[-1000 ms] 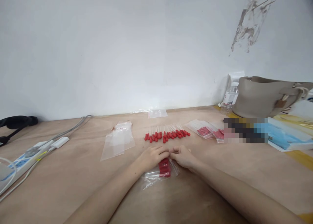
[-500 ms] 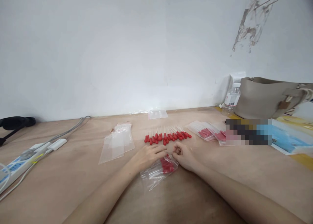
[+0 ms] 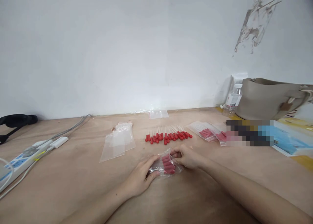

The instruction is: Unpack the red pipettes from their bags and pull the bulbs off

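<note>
Left hand point(image 3: 140, 176) drawn back toward body since earlier frame, fingers now clamped on near end of filled bag point(image 3: 166, 165). Right hand point(image 3: 187, 156) pinches bag's far end. Bag on table point(image 3: 61, 181). Beyond grip: row of red-tipped sticks point(image 3: 168, 136). Left of it: empty bags point(image 3: 117, 141).

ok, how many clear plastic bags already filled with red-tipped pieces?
3 at least: one clear plastic bag held between left hand and right hand; two overlapping filled bags at right. More may hide behind the blur.

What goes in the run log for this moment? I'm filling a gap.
left hand: holds bag end | right hand: pinches other end | clear bag: red-tipped pieces inside, on table | loose red-tipped sticks: behind
</note>
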The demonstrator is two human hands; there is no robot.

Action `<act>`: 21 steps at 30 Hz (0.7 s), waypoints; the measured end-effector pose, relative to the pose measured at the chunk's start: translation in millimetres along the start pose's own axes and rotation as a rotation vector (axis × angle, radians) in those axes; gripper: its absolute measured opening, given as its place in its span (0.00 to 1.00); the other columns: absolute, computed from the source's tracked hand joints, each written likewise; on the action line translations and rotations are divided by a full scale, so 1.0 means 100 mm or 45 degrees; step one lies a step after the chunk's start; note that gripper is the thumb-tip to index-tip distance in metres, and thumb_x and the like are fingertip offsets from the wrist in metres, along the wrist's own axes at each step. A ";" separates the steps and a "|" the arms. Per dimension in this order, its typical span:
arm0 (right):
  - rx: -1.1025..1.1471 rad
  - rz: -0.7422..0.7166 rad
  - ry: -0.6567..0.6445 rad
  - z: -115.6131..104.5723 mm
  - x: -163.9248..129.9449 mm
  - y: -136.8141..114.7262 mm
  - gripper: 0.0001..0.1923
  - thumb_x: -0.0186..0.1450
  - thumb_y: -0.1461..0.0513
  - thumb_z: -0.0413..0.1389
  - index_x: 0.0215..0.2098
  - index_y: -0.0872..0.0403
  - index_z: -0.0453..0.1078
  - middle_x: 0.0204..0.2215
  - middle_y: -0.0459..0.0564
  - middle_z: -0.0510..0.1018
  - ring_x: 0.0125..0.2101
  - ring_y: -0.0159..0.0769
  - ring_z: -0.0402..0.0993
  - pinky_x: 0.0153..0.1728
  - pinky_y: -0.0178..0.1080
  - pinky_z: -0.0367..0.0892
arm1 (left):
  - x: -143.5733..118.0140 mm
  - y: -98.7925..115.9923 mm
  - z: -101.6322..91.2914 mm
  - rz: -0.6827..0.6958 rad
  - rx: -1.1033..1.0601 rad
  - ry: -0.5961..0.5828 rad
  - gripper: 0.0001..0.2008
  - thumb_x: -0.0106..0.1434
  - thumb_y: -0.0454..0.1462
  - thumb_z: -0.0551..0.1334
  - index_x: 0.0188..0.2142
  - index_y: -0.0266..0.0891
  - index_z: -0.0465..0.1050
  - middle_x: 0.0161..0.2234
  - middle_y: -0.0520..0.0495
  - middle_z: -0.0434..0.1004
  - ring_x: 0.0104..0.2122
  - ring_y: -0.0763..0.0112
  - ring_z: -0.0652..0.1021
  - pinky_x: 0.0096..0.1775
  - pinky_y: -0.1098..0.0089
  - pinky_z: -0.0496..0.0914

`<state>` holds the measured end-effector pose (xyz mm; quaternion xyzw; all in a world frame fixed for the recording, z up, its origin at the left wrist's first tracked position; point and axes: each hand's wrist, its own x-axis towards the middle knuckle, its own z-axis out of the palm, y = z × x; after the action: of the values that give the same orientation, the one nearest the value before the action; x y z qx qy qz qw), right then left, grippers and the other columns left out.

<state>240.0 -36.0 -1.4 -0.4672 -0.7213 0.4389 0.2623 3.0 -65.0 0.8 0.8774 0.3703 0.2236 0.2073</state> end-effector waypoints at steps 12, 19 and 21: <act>0.460 -0.024 0.111 0.25 0.02 -0.11 0.13 0.50 0.56 0.60 0.28 0.57 0.66 0.24 0.46 0.73 0.26 0.30 0.69 0.28 0.34 0.63 | 0.04 -0.01 -0.03 -0.020 -0.086 -0.023 0.20 0.62 0.39 0.54 0.54 0.45 0.57 0.50 0.47 0.66 0.48 0.65 0.68 0.49 0.63 0.63; 0.454 0.072 0.198 -0.05 0.00 -0.10 0.18 0.50 0.52 0.59 0.31 0.56 0.69 0.21 0.43 0.71 0.20 0.25 0.64 0.23 0.31 0.59 | 0.03 -0.12 -0.11 -0.019 -0.034 -0.030 0.21 0.62 0.40 0.53 0.55 0.45 0.56 0.52 0.46 0.65 0.50 0.64 0.67 0.51 0.61 0.62; 0.545 0.144 0.211 -0.13 0.00 -0.07 0.19 0.49 0.51 0.60 0.32 0.57 0.68 0.19 0.42 0.71 0.19 0.24 0.63 0.21 0.31 0.59 | 0.03 -0.15 -0.14 0.003 -0.020 -0.057 0.21 0.63 0.41 0.53 0.56 0.45 0.57 0.53 0.47 0.63 0.52 0.64 0.65 0.53 0.59 0.60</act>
<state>247.5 -32.2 11.3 -0.4750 -0.5604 0.5561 0.3888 -10.9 -50.6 4.9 0.8810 0.3629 0.2069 0.2221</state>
